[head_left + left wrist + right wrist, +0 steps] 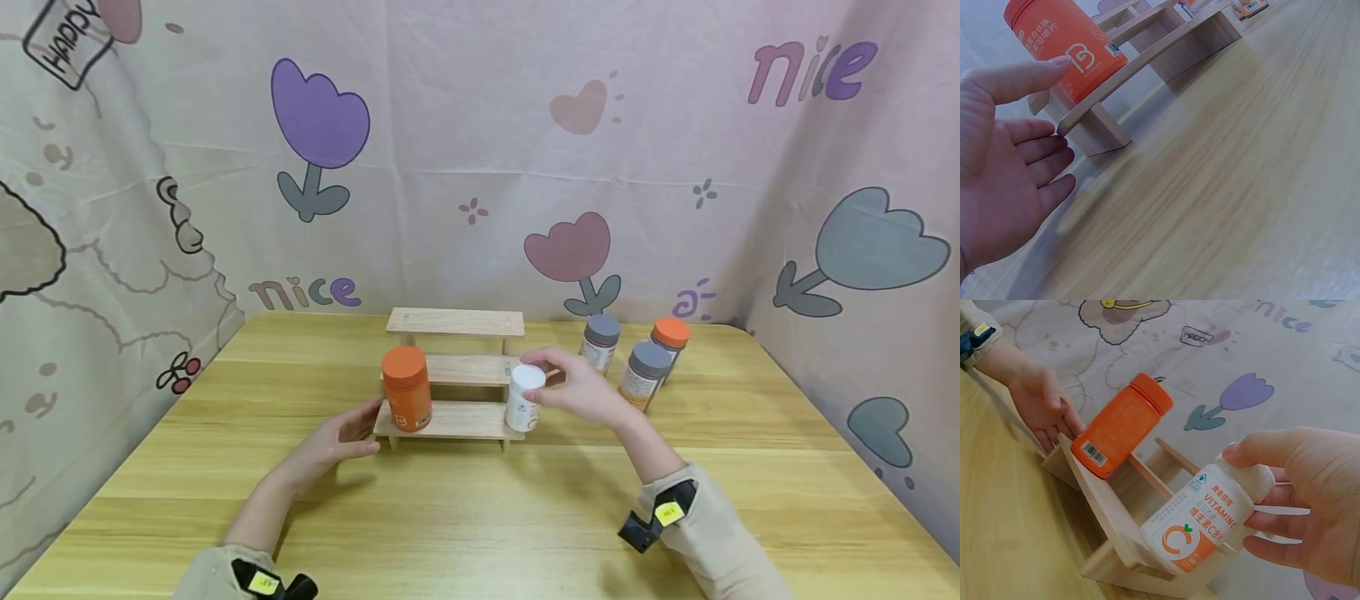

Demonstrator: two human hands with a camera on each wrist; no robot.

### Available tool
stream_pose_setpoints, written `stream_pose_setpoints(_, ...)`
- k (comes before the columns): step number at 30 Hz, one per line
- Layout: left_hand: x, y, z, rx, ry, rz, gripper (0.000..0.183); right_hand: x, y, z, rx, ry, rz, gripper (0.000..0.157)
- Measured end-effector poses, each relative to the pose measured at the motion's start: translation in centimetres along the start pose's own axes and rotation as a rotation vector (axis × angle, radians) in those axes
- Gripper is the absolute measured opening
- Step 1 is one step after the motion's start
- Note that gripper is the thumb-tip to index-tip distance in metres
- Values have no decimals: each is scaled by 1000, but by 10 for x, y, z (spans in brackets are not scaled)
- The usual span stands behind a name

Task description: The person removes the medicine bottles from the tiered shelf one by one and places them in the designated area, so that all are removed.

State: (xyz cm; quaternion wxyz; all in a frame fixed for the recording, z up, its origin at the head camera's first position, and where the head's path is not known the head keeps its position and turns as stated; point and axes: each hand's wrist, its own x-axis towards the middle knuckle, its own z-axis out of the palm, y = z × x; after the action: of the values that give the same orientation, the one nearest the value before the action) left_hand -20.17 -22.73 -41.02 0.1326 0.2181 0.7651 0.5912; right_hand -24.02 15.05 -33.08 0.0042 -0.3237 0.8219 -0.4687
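Observation:
A three-step wooden rack (465, 421) stands on the table, with an orange pill bottle (407, 392) upright at the left of its lowest step. My right hand (581, 387) pinches a white vitamin C bottle (521, 410) near its cap, thumb on the near side. That bottle is upright at the right end of the same step, and the right wrist view shows its label (1194, 528). At the rack's left end my left hand (337, 442) has its fingers loosely extended, fingertips (1054, 147) right at the step's edge and thumb in front of the orange bottle.
To the right of the rack stand two grey-capped bottles, one farther back (600, 342) and one nearer (643, 375), and an orange-capped bottle (670, 335). A printed cloth (465, 108) hangs behind the table (450, 517).

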Motion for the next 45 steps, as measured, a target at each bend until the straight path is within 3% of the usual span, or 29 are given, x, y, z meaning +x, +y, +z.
stream_pose_setpoints(9,-1,-1,0,-5,-6,13,72,-12,12,-16,-6,70,16,43)
stream_pose_setpoints(20,-1,1,0,6,-3,9,72,-37,27,-36,-85,177,101,44)
stream_pose_setpoints(33,0,1,0,15,3,7,72,-70,49,-55,-182,186,210,45)
stream_pose_setpoints(45,1,1,0,21,7,2,72,-84,54,-57,-214,175,266,49)
